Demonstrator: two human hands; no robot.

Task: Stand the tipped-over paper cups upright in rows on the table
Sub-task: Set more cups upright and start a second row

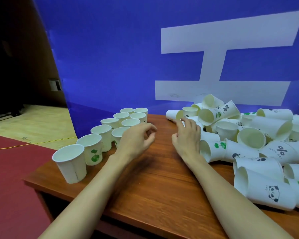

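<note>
Now, from the head camera, both hands hover empty over the reddish-brown wooden tabletop (pixel 154 187): the left hand (pixel 136 138) has loosely curled fingers holding nothing, just beside the upright rows, and the right hand (pixel 186 135) reaches with relaxed fingers toward the heap, also holding nothing. On the left stand two rows of upright white paper cups (pixel 100 135), rims up, some with a green leaf print, running from the near edge back to the blue backdrop (pixel 102 49). On the right lies a jumbled pile of tipped-over white paper cups (pixel 248 135), mouths pointing every way, printed with pandas, green leaves and percent signs. These look feather-light, thin-walled and easily crushed, so my call is a gentle grip round the mid-wall, never squeezing the rim.
</note>
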